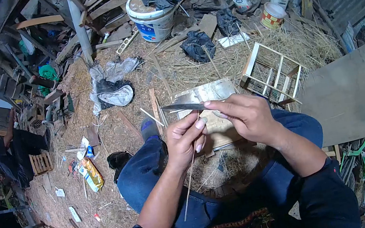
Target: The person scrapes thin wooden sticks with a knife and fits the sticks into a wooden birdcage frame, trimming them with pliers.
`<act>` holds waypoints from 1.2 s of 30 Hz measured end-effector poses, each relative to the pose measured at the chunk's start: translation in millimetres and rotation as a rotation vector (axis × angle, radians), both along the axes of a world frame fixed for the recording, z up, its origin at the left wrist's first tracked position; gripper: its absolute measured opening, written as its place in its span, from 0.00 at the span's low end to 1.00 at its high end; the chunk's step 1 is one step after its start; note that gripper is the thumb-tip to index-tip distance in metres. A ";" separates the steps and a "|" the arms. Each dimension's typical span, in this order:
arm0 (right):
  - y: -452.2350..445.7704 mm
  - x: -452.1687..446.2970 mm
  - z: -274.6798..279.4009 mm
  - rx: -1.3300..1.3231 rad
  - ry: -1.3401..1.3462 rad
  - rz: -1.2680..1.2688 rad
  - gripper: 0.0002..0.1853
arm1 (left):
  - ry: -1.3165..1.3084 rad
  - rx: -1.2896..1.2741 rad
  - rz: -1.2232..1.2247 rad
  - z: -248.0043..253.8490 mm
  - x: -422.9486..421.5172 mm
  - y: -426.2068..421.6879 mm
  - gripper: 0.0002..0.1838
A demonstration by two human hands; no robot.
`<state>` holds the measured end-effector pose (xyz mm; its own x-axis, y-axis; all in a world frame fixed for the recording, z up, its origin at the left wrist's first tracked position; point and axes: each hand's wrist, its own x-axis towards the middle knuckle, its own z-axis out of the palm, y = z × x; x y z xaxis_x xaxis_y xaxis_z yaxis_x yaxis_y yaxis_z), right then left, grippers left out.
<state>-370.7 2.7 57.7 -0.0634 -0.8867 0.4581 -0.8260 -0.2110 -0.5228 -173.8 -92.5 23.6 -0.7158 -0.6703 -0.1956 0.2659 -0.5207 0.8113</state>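
Note:
My right hand (250, 115) grips a knife (185, 107), its dark pointed blade lying out to the left, with the index finger stretched along it; the handle is hidden in the hand. Between the thumb and fingers of my left hand (182, 142) is a thin wooden strip (190, 186), pinched just under the blade. The strip's long end hangs down toward my lap. Its upper end meets or passes the blade; I cannot tell which. Below my hands, between my knees, lies a pale wooden board (220, 132).
A slatted wooden frame (275, 72) stands ahead to the right, beside a large flat sheet (353, 88). Farther off is a white and blue bucket (154, 26). Straw, shavings and wrappers (91, 174) litter the ground. At far left sits another person (19, 143) near a small crate (41, 163).

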 end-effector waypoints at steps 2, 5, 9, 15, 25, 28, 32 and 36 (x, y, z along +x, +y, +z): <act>-0.7 -0.9 -2.3 -0.011 -0.015 -0.014 0.26 | -0.008 0.006 -0.009 -1.2 -0.7 0.5 0.14; -0.2 0.2 -3.8 0.018 0.030 -0.016 0.30 | -0.009 0.012 -0.020 -0.5 -3.3 -0.6 0.19; -2.8 3.0 -5.9 -0.050 0.034 0.024 0.32 | -0.029 0.025 -0.030 3.2 -1.9 -3.0 0.23; 1.2 6.7 -4.2 -0.056 0.083 0.039 0.34 | 0.140 0.132 -0.039 -0.7 -1.6 -3.5 0.24; 2.7 6.1 2.5 -0.111 0.164 -0.030 0.32 | 0.080 0.123 -0.034 5.1 -6.7 -1.7 0.22; 4.0 5.9 0.8 -0.096 0.176 -0.042 0.33 | 0.071 0.089 -0.065 5.9 -8.6 -2.9 0.27; 5.8 6.6 -2.6 -0.099 0.140 -0.011 0.33 | 0.182 0.141 -0.079 3.2 -5.6 -1.7 0.27; 7.8 7.7 -2.5 -0.076 0.139 -0.045 0.31 | 0.134 0.139 -0.064 10.1 -10.7 -2.4 0.27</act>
<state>-363.0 10.5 55.3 -0.0333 -0.8470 0.5306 -0.8989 -0.2067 -0.3863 -184.5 -95.0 33.7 -0.7816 -0.5961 -0.1835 0.3294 -0.6444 0.6901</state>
